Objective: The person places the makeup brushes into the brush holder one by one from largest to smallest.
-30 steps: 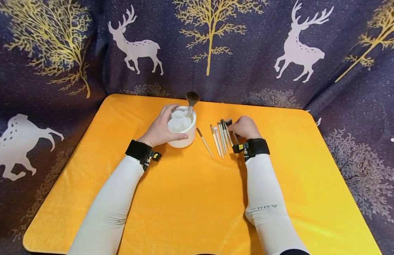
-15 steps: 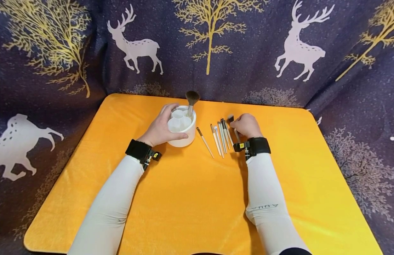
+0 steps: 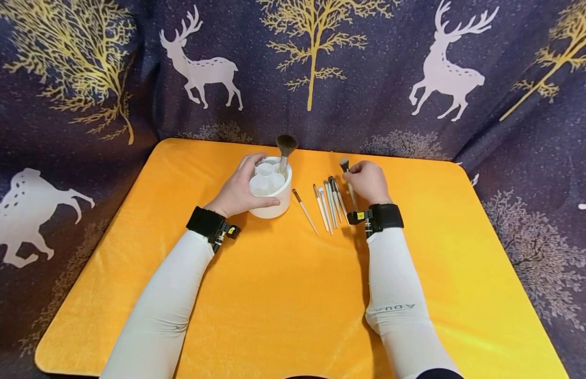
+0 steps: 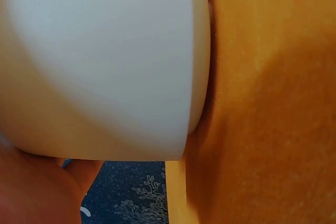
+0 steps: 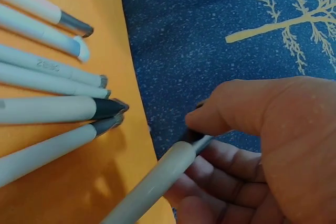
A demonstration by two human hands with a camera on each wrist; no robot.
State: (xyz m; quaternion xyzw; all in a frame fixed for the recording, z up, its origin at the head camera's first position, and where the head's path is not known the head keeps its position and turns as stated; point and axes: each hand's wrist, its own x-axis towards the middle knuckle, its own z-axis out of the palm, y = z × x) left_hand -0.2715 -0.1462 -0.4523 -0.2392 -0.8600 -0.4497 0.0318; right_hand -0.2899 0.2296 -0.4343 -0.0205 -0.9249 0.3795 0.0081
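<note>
White round holder (image 3: 274, 206), translucent compartments inside, stands on the far half of the tabletop (image 3: 283, 316), a little left of centre. Left hand (image 3: 239, 188) grasps it from the side, thumb near, fingers beyond the rim. Right hand (image 3: 367, 182) pinches a pale-handled brush with a dark head (image 5: 153, 183), head pointing away from the person; cannot tell whether its handle end touches the cloth. A large brush with a fanned dark-brown head (image 3: 286, 145) stands head up in the holder's far right compartment. Between holder and right hand, strewn across the direct line: one thin brush with a dark tip (image 3: 304, 211), lying alone and slanted near the holder, then six slim pale-handled brushes (image 5: 47, 109) side by side, tips away from the person, some touching or nearly so. Each wrist wears a black strap (image 3: 206, 223) with a small black camera (image 3: 233, 232); white sleeves (image 3: 157, 310) cover the forearms. Surface: plush orange-yellow cloth, rounded corners, dark shadow beneath the right forearm. Behind and to both sides hangs a dark blue speckled fabric backdrop (image 3: 368, 68), printed with white deer (image 3: 209, 72) and golden bare trees (image 3: 313, 50).
</note>
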